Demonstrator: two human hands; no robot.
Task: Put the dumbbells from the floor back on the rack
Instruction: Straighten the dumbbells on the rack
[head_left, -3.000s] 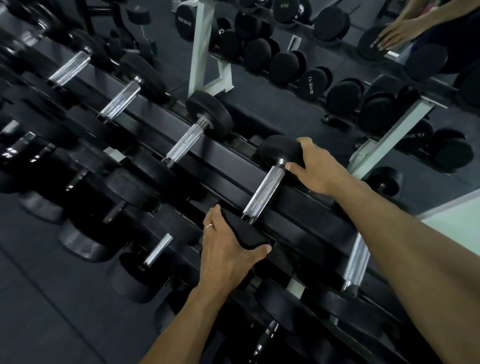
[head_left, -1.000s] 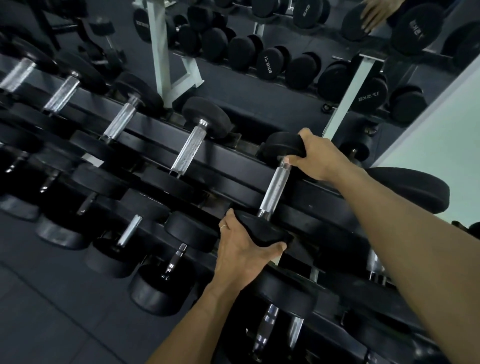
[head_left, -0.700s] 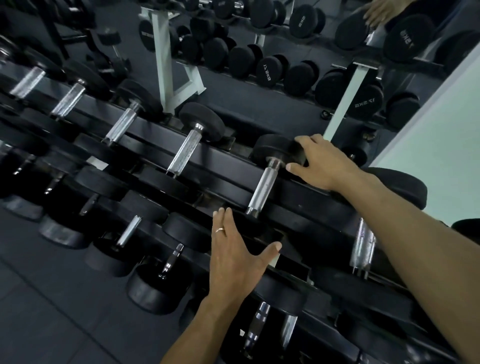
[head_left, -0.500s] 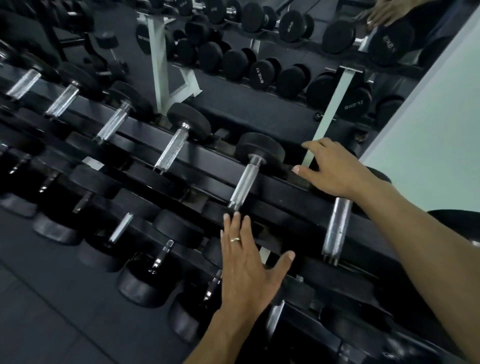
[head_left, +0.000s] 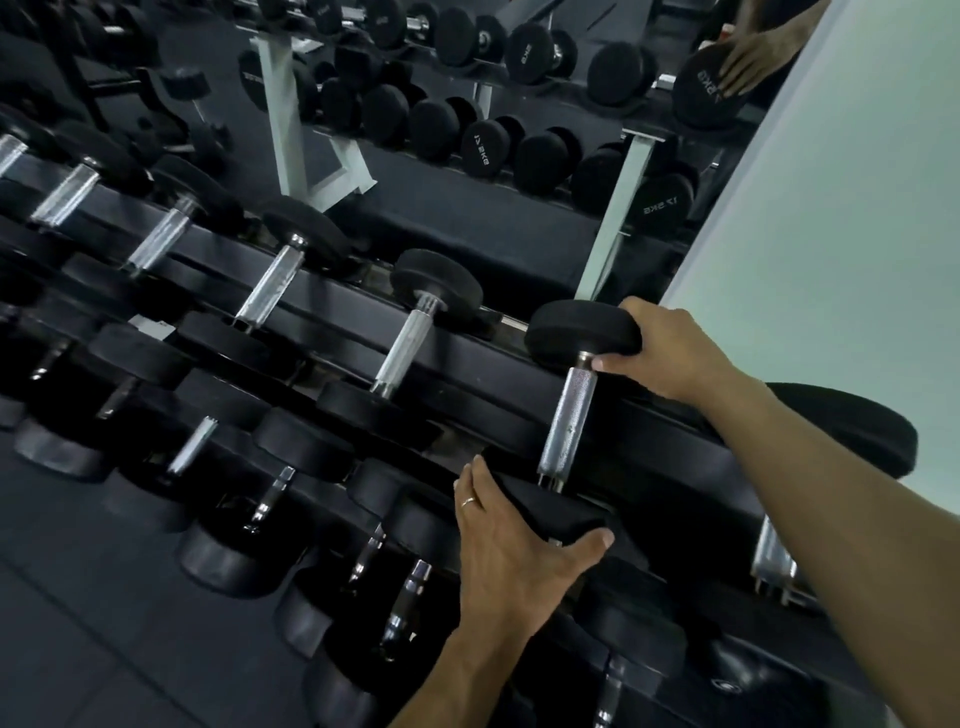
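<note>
The dumbbell (head_left: 571, 395) has matt black, rubbery-looking heads and a bright metal handle (head_left: 569, 415) — its middle is rough with fine knurling. The rack (head_left: 519, 384) rails look like smooth black-painted metal with a dull sheen. The floor (head_left: 78, 597) is dark and matt — faintly seamed like rubber tiles. A thin shiny metal ring (head_left: 468, 501) glints.

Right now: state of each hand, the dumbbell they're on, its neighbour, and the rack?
left hand: gripping the near head of the dumbbell
right hand: gripping the far head of the same dumbbell
dumbbell: lying across the top tier, held at both heads
neighbouring dumbbell: seated on the top tier, untouched
rack: dumbbells on every tier in view
</note>
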